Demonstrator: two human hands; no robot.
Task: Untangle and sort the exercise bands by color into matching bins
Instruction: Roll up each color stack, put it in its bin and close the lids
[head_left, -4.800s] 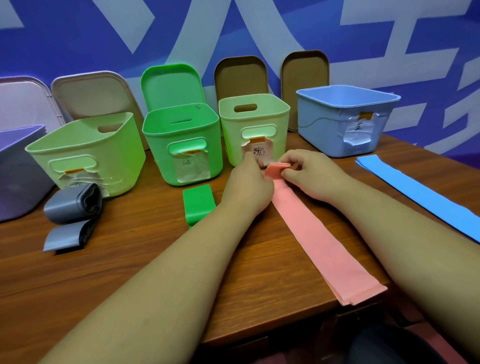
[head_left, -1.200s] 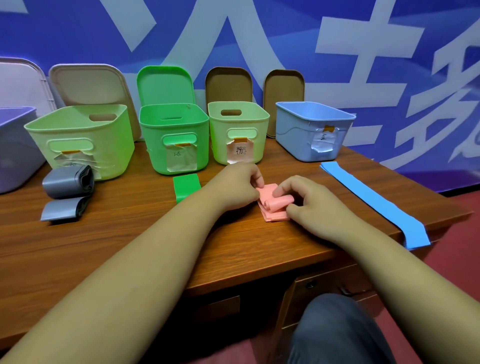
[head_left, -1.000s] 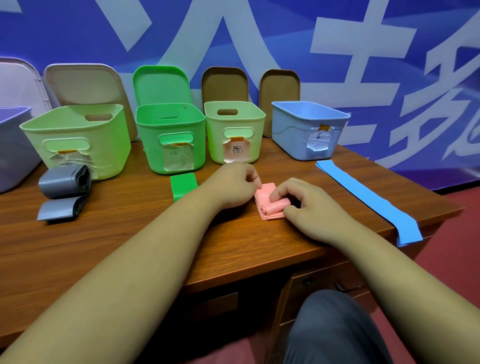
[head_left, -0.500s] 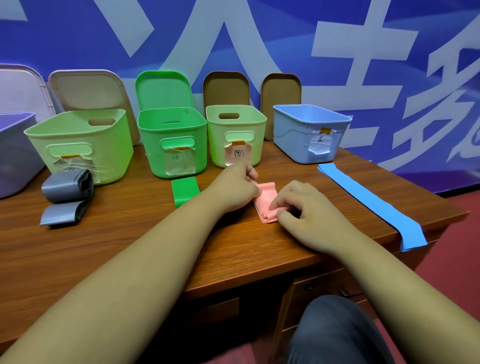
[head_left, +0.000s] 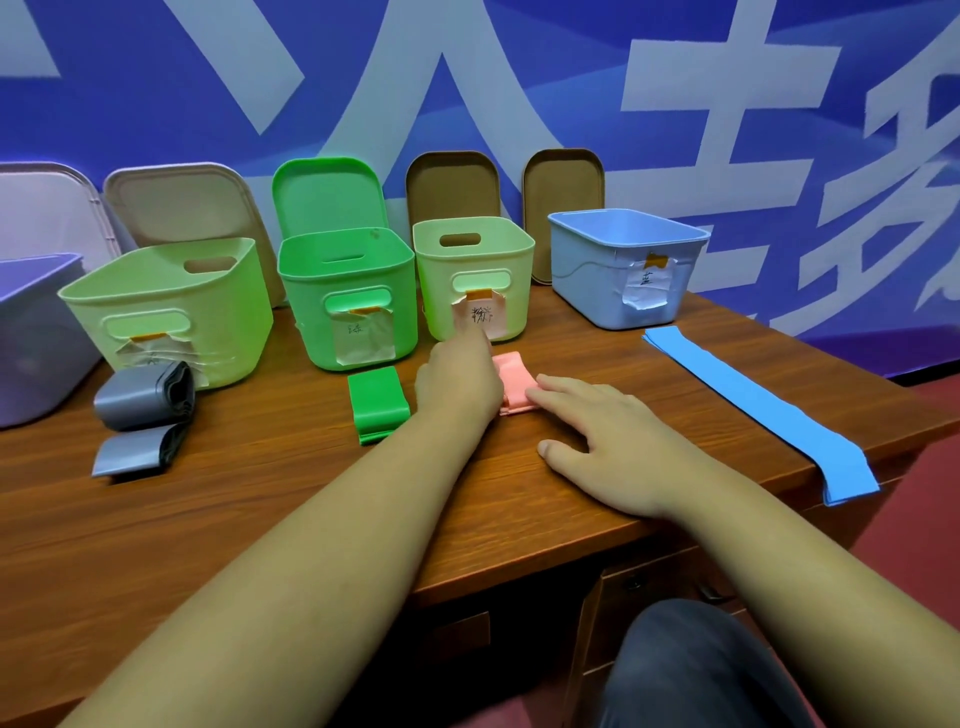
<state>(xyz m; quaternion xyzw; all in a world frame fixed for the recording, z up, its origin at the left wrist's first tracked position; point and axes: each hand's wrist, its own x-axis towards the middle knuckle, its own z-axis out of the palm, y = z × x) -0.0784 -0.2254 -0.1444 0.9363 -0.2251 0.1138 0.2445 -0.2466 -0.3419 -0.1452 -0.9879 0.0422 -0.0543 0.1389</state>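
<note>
The folded pink band (head_left: 513, 375) lies on the desk in front of the small pale green bin (head_left: 475, 260) with a pink label. My left hand (head_left: 457, 376) covers the band's left edge and grips it, fingers curled away from the camera. My right hand (head_left: 608, 441) lies flat on the desk, fingers straight, their tips touching the band's right side. A folded green band (head_left: 376, 402) sits before the green bin (head_left: 348, 270). A long blue band (head_left: 753, 405) stretches from the blue bin (head_left: 587, 270) to the desk's right edge and hangs over it.
A rolled grey band (head_left: 140, 415) lies at the left, before the large pale green bin (head_left: 218, 312). A purple bin (head_left: 31, 353) stands at the far left. Lids lean on the blue wall behind the bins. The wooden desk (head_left: 260, 519) ends just before my knee.
The long pink band has been folded into a small packet. In the last second my right hand let go of it and flattened onto the desk; my left hand stayed on it.
</note>
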